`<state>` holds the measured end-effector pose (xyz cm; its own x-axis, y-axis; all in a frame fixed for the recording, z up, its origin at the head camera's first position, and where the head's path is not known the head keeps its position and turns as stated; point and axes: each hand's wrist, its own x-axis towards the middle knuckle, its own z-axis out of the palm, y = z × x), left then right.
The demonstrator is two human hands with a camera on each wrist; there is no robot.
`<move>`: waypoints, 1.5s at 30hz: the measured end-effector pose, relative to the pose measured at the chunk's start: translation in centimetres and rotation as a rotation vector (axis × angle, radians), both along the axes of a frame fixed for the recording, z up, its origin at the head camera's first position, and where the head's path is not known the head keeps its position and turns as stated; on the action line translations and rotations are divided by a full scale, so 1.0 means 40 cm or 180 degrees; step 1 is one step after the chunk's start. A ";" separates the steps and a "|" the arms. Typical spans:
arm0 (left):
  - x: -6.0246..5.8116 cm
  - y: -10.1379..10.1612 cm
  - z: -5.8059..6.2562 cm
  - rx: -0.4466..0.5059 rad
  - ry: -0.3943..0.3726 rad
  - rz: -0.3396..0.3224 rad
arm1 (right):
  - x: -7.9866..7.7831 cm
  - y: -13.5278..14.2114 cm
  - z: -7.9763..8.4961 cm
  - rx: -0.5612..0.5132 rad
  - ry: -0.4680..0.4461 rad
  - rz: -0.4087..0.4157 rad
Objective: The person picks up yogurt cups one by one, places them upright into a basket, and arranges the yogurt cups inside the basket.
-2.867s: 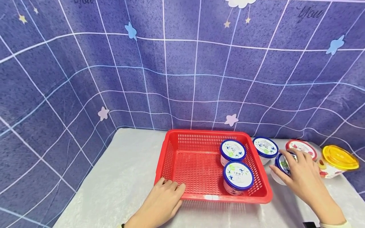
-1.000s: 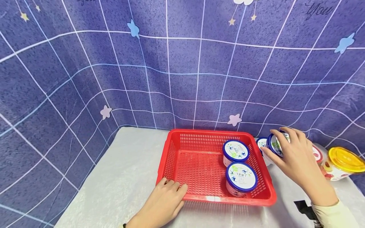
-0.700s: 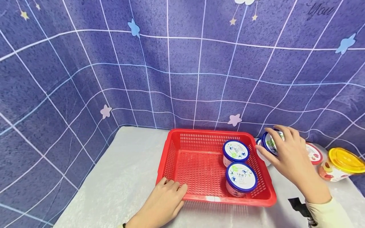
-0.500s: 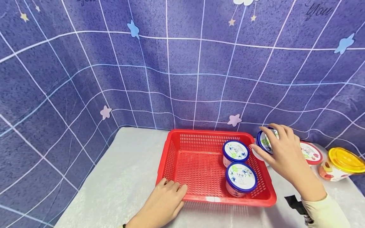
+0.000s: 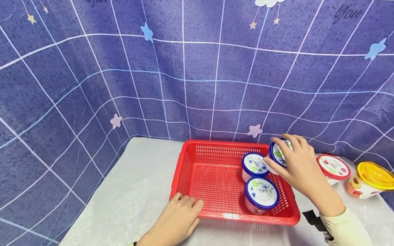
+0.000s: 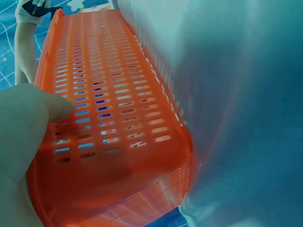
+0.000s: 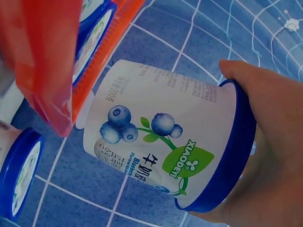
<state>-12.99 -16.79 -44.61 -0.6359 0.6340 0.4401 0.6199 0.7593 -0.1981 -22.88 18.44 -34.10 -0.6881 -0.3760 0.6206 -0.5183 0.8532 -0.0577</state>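
Note:
My left hand (image 5: 176,217) grips the front left rim of a red plastic basket (image 5: 212,191); its thumb lies against the perforated outer wall in the left wrist view. My right hand (image 5: 300,167) holds a blueberry yogurt tub (image 7: 156,127) by its blue lid, tilted, over the basket's right rim. Green leaf and blueberry prints face the right wrist camera. Inside the basket, along its right side, stand two blue-lidded tubs, one at the back (image 5: 254,164) and one in front (image 5: 261,194).
Right of the basket stand a red-lidded tub (image 5: 333,167) and a yellow-lidded tub (image 5: 367,181) on the pale table (image 5: 129,191). Another blue-lidded tub (image 7: 21,175) shows at the left edge of the right wrist view. A purple gridded curtain (image 5: 197,89) hangs behind.
My right hand has lifted the blueberry yogurt tub off the table and carried it left to the basket's right rim, uncovering the red-lidded tub. My left hand stays on the basket rim.

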 end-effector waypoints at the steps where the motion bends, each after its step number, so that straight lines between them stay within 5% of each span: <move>1: 0.000 0.000 0.000 -0.0011 -0.0009 0.0003 | 0.001 0.000 0.001 0.0006 -0.0012 -0.0003; 45: 0.005 -0.004 0.007 -0.0136 -0.0100 0.0056 | -0.049 -0.155 0.014 0.0319 -0.0148 0.0593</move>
